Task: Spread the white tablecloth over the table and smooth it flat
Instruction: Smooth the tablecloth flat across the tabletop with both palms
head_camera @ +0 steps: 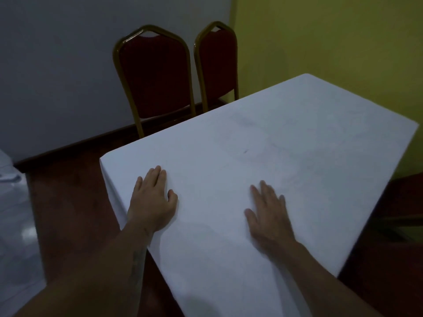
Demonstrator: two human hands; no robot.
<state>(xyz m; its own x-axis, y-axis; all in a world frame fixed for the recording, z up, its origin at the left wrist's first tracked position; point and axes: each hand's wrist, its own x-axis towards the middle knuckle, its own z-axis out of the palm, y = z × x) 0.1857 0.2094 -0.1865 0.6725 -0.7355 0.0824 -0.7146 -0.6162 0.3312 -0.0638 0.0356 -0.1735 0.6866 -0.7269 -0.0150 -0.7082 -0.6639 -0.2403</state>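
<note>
The white tablecloth covers the whole table top and hangs over its edges, with faint creases near the middle. My left hand lies flat, palm down, on the cloth close to the table's left corner, fingers together. Further right, my right hand also presses flat on the cloth with fingers slightly spread, and it looks a little blurred. Neither hand grips the fabric. The table itself is hidden under the cloth.
Two red chairs with gold frames, one beside the other, stand behind the table against a grey wall. A yellow wall runs along the right. Dark red floor lies to the left, with another white cloth at the left edge.
</note>
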